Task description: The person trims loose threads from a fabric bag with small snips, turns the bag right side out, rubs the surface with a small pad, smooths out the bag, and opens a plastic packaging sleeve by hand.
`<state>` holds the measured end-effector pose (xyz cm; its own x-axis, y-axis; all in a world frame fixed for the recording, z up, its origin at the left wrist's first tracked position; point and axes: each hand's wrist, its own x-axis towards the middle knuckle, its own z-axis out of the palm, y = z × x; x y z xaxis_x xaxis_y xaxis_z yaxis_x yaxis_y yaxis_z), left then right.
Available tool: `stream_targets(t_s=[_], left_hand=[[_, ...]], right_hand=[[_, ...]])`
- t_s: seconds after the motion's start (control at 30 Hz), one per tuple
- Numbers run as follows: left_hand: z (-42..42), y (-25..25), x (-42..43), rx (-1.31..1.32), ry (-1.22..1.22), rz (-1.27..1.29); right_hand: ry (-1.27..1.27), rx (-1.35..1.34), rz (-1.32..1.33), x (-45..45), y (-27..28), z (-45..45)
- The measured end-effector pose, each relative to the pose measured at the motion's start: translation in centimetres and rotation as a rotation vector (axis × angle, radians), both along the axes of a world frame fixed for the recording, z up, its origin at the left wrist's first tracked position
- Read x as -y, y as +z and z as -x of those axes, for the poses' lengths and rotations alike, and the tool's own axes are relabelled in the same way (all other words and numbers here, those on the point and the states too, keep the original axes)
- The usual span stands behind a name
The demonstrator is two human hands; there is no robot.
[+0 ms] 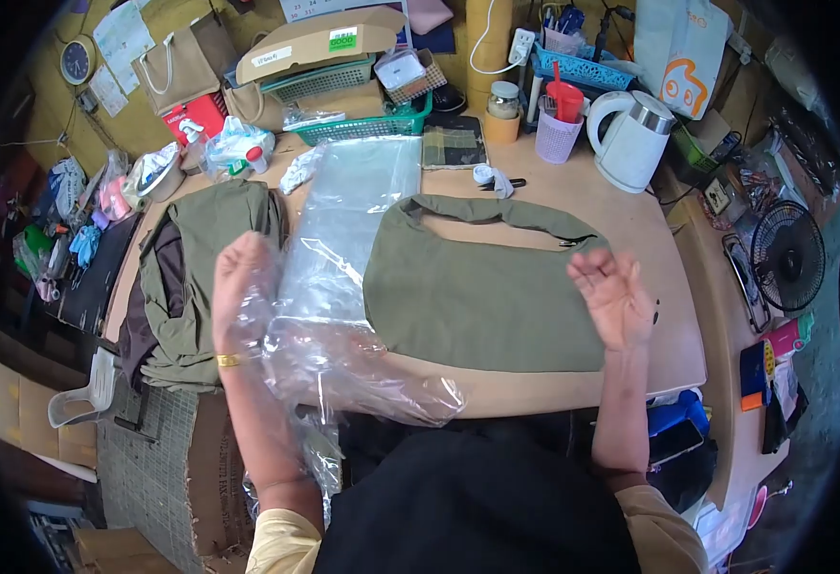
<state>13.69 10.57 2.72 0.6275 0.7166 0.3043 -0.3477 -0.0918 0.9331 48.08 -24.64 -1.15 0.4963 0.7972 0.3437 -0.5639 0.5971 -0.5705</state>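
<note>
An olive-green shoulder bag (487,297) lies flat on the table, its strap looped toward the back. My left hand (239,287) is raised left of it, fingers closed on a crumpled clear plastic bag (372,378) that trails across the table's front edge. Over the shoulder bag's right side hovers my right hand (613,298), fingers loosely curled and apart, with nothing in them. Flat clear plastic sleeves (343,230) lie between the shoulder bag and a pile of olive-green bags (195,277) at the left, partly under the shoulder bag's left edge.
Along the back stand a green basket (363,129), a lilac cup (556,139) and a white electric kettle (626,143). A dark plaid item (454,142) lies near them. To the right is a black fan (788,253); a white chair (85,392) stands at left.
</note>
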Motion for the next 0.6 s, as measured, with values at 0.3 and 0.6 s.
stream_targets(t_s=[0.3, 0.6], left_hand=[[-9.1, 3.3, 10.0, -0.420, -0.088, -0.448], [-2.9, -0.3, -0.8, -0.182, 0.309, -0.219]], right_hand=[[0.148, 0.194, 0.172, -13.9, -0.2, 15.6], [0.790, 1.038, 0.215, -6.3, -0.5, 10.6]])
